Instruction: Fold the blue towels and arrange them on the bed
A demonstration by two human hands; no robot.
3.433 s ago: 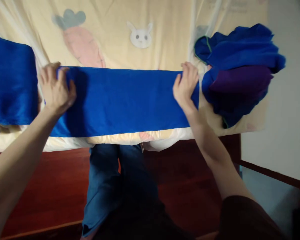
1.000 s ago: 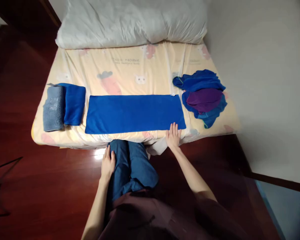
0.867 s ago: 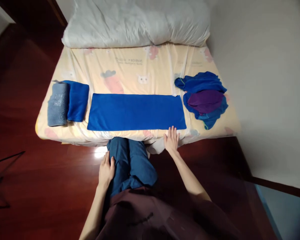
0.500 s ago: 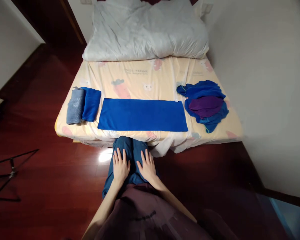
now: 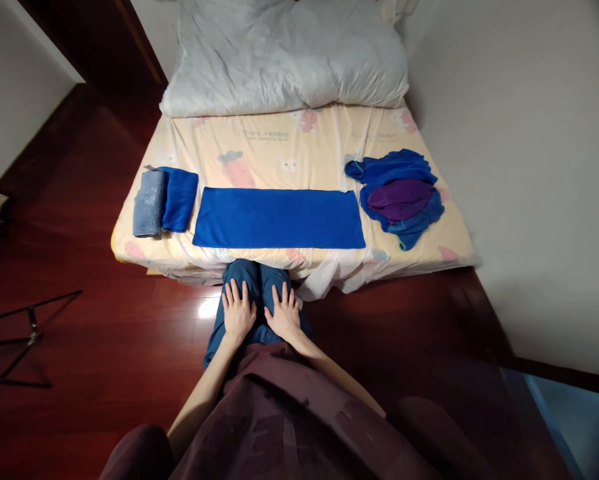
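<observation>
My left hand (image 5: 238,312) lies flat on my left thigh with the fingers stretched apart, holding nothing. On the other thigh rests my right hand (image 5: 283,313), also open and bare. Just beyond my knees, a blue towel (image 5: 279,219) is spread flat in a long rectangle along the bed's near edge. To its left lie a folded blue towel (image 5: 180,200) and a grey-blue rolled or folded towel (image 5: 149,204), side by side. A crumpled heap at the right holds blue cloths (image 5: 396,167) with a purple cloth (image 5: 402,199) among them.
The bed (image 5: 264,150) has a pale yellow sheet with carrot prints. A bulky white-grey quilt (image 5: 289,60) covers its far end. Black tripod legs (image 5: 32,339) stand on the dark red floor (image 5: 89,293) at left. A wall (image 5: 519,167) borders the bed's right side.
The view has shifted slightly, so the bed and towels sit a little higher and further left in the picture. Both hands stay on my thighs, and the towels have not moved on the bed.
</observation>
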